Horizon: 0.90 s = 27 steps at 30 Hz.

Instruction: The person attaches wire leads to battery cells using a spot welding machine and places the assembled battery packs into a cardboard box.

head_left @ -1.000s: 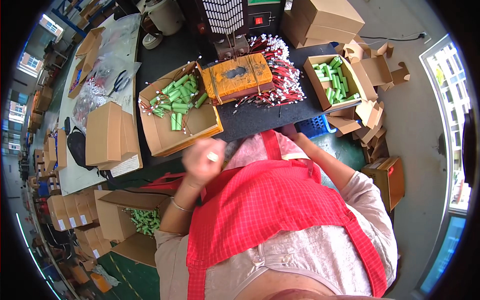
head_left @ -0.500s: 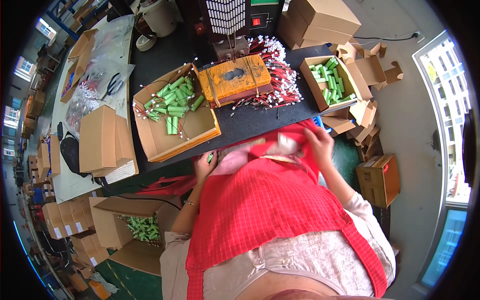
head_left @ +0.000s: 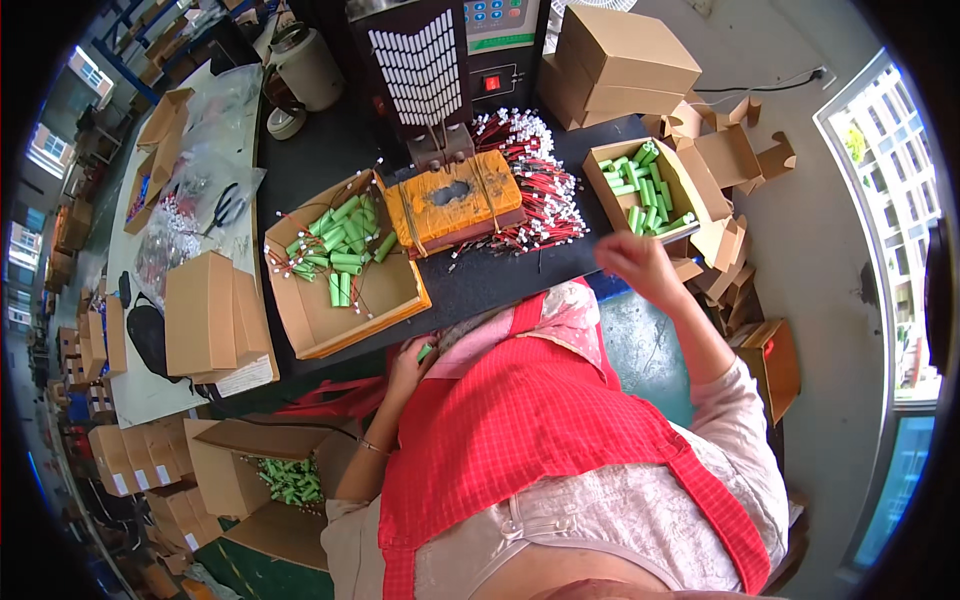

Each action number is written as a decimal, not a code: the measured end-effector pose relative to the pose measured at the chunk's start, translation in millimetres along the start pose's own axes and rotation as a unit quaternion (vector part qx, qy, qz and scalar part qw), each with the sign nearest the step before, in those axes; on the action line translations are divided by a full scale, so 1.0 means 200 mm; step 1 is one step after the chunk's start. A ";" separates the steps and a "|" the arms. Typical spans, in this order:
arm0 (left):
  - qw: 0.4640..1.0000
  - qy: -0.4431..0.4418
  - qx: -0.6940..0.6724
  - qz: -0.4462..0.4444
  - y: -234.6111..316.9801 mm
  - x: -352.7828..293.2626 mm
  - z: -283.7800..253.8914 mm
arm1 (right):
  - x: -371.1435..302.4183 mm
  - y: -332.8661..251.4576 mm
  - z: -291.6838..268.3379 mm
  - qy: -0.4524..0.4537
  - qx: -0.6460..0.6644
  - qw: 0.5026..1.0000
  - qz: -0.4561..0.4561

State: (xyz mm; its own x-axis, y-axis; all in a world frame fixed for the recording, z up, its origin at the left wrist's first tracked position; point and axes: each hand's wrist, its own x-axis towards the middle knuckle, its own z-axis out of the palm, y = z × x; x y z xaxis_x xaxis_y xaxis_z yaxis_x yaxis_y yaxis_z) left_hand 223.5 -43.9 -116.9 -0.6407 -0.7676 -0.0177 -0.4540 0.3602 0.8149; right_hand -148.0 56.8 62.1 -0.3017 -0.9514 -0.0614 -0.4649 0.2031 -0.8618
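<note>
While left hand [head_left: 412, 362] half hides green cell [head_left: 425, 352]

Scissors [head_left: 228, 207], closed cardboard boxes [head_left: 617, 58], white jug [head_left: 304, 68]

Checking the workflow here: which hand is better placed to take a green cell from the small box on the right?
Probably the right hand: it is raised beside the small box, while the left hand holds a green cell near the apron.
</note>
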 end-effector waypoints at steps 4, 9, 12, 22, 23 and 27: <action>0.996 -0.076 -0.003 -0.048 0.10 -0.04 -0.08 | 0.36 -0.14 0.01 0.085 -0.142 0.957 -0.237; 0.991 -0.106 -0.006 -0.076 0.13 -0.06 -0.04 | 0.67 -0.09 -0.04 0.022 -0.204 0.943 -0.261; 0.993 0.110 0.046 -0.027 0.14 -0.07 0.02 | 0.75 -0.06 -0.05 -0.049 -0.225 0.935 -0.270; 0.961 0.197 0.170 -0.094 -0.18 -0.14 -0.02 | 0.86 -0.16 -0.18 -0.048 0.128 0.978 -0.157; 0.942 0.157 0.207 -0.211 -0.21 -0.15 -0.08 | 0.86 -0.22 -0.19 -0.048 0.202 0.965 -0.160; 0.938 0.173 0.230 -0.192 -0.26 -0.26 -0.24 | 0.88 -0.19 -0.12 -0.131 0.167 0.974 -0.076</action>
State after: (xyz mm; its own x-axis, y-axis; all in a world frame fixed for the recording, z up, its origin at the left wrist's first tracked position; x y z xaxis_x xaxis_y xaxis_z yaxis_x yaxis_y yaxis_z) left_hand 310.3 -47.7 -131.4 -0.1722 -0.9850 -0.0055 -0.8802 0.1514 0.4497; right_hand -203.5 -112.9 96.0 -0.0080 -0.9999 -0.0096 -0.1770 0.0109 -0.9842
